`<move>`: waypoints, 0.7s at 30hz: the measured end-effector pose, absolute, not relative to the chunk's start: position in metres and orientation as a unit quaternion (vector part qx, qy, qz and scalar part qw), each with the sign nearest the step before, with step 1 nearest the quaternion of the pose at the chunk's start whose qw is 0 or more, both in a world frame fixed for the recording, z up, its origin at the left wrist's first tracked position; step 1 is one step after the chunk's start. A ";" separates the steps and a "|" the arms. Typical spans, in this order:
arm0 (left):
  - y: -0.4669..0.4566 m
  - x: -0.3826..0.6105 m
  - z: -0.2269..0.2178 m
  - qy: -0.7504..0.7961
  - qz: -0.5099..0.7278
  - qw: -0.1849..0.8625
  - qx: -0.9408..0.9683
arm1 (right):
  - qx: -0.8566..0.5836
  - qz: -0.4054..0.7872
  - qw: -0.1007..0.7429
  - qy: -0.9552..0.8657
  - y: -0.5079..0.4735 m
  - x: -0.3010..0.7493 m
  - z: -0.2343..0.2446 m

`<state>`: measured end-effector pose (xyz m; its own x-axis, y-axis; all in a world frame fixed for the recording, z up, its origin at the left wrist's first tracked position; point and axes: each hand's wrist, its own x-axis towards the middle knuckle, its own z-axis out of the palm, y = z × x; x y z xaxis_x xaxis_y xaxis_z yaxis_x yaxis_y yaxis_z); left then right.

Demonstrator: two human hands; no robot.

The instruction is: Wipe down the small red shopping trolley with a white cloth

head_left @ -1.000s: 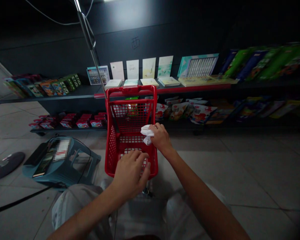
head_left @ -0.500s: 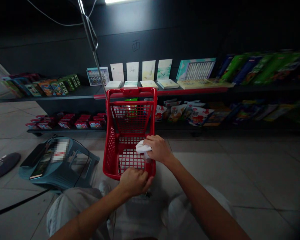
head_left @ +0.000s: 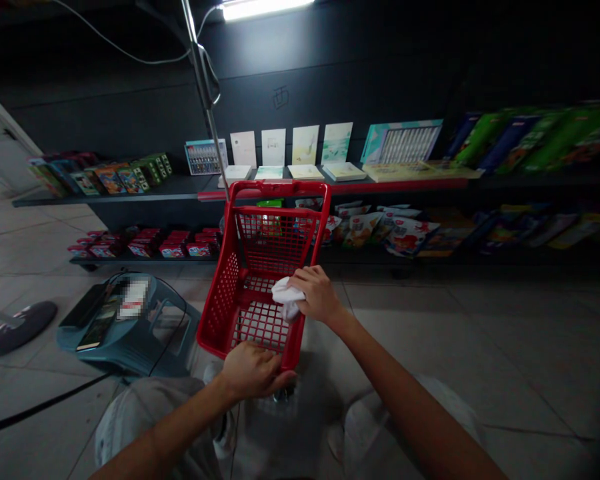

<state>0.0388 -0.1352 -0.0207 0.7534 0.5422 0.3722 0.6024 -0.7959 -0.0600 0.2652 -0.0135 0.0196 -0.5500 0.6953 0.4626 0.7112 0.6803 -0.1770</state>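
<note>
A small red plastic shopping cart [head_left: 225, 287] stands between my knees, its gridded basket facing me. My left hand [head_left: 254, 371] grips the cart's near rim, fingers curled over the edge. In my right hand [head_left: 316, 293] is a crumpled white cloth [head_left: 287, 297], pressed at the basket's right side wall. Part of the cloth hangs down inside the basket. The cart's handle frame [head_left: 280, 189] rises at the far end, close to the shelf.
Ahead, a dark shelf [head_left: 180, 188] carries books [head_left: 305, 145], boxes and snack bags [head_left: 413, 233]. On the left sits a blue-grey plastic stool [head_left: 167, 327] with a phone [head_left: 100, 320] on it. A metal pole [head_left: 205, 87] rises behind the cart.
The cart has turned, its near end swinging left and its handle end right. My left hand has moved left with the rim. My right hand stays at the right wall with the cloth.
</note>
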 end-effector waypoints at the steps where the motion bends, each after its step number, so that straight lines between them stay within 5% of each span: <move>1: -0.134 0.033 -0.022 -0.295 -0.180 0.093 -0.934 | -0.405 -0.027 0.266 -0.874 -0.008 0.266 0.019; 10: -0.114 -0.033 -0.024 -0.200 -0.198 0.092 -0.955 | -0.454 -0.113 0.339 -0.816 0.028 0.288 0.022; 21: -0.073 -0.064 -0.022 -0.298 -0.206 0.016 -0.932 | -0.550 -0.161 0.350 -0.741 0.025 0.323 0.020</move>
<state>-0.0642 -0.0726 -0.0222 0.7377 0.5489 0.3931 0.5623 -0.8218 0.0923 0.3234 0.0246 0.0204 -0.1508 0.7026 0.6954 0.9276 0.3437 -0.1461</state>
